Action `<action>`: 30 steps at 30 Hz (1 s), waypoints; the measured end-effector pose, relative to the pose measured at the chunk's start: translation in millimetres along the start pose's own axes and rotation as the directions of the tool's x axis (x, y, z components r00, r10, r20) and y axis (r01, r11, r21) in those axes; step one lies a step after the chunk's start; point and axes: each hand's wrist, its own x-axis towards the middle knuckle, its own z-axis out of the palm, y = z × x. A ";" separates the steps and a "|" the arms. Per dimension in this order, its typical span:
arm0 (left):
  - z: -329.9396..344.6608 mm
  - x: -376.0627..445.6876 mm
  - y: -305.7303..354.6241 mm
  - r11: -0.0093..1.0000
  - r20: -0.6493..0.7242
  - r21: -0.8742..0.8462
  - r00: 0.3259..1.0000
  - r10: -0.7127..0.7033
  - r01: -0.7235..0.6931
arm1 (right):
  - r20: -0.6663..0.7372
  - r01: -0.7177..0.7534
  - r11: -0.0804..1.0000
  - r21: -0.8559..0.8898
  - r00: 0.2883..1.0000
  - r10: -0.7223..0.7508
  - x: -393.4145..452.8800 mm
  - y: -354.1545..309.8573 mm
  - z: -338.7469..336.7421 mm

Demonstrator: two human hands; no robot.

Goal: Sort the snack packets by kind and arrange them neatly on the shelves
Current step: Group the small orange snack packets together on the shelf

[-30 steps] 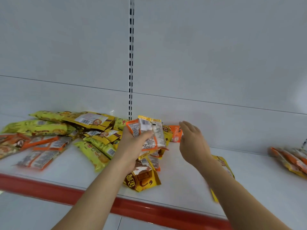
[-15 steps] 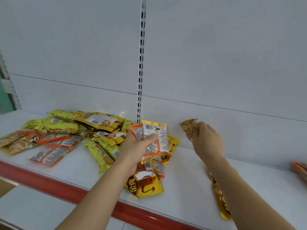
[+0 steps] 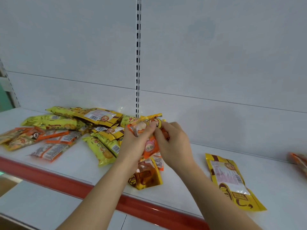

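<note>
Above the middle of the white shelf [image 3: 182, 183], both my hands meet on a small bunch of orange snack packets [image 3: 150, 146]. My left hand [image 3: 134, 143] grips the bunch from the left, thumb on top. My right hand [image 3: 172, 143] holds the same bunch from the right with curled fingers. A mixed heap of yellow packets [image 3: 98, 117] and orange packets [image 3: 49, 146] lies on the shelf to the left. Under my hands rests a gold-brown packet [image 3: 144, 178].
A single gold packet [image 3: 230, 180] lies label-up on the shelf at the right. More orange packets [image 3: 298, 161] sit blurred at the far right edge. A red strip [image 3: 66, 183] runs along the shelf's front edge, and a slotted upright [image 3: 138, 63] divides the back wall.
My right hand took an orange packet from the back of the shelf and brought it left to the bunch in my left hand. The view shifted left and down.
</note>
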 end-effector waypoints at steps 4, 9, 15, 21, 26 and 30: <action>-30.8 8.4 13.6 1.000 -0.035 -0.025 0.999 0.011 -0.012 | 0.067 -0.254 0.966 0.052 0.966 0.251 2.8 6.0 1.2; -61.5 18.9 20.5 0.999 0.035 -0.038 0.999 -0.016 0.018 | 0.279 -0.180 0.740 -0.647 0.848 0.450 -7.4 30.4 18.9; -78.5 21.1 11.5 0.999 0.125 -0.034 0.992 -0.024 0.028 | 0.136 -0.356 0.680 -0.641 0.820 0.556 -12.4 23.7 30.7; -80.0 14.7 12.4 0.999 0.234 0.034 0.972 0.000 -0.008 | 0.077 -0.531 0.681 -0.504 0.758 0.648 -12.3 2.6 35.2; -77.5 11.4 12.3 0.990 0.276 0.128 0.961 0.027 -0.064 | -0.164 -0.609 0.666 -0.430 0.778 0.606 -16.5 -0.3 16.6; -69.2 10.1 10.0 0.981 0.294 0.168 0.954 0.049 -0.102 | -0.282 -0.519 0.648 -0.558 0.852 0.440 -14.7 -1.6 -18.5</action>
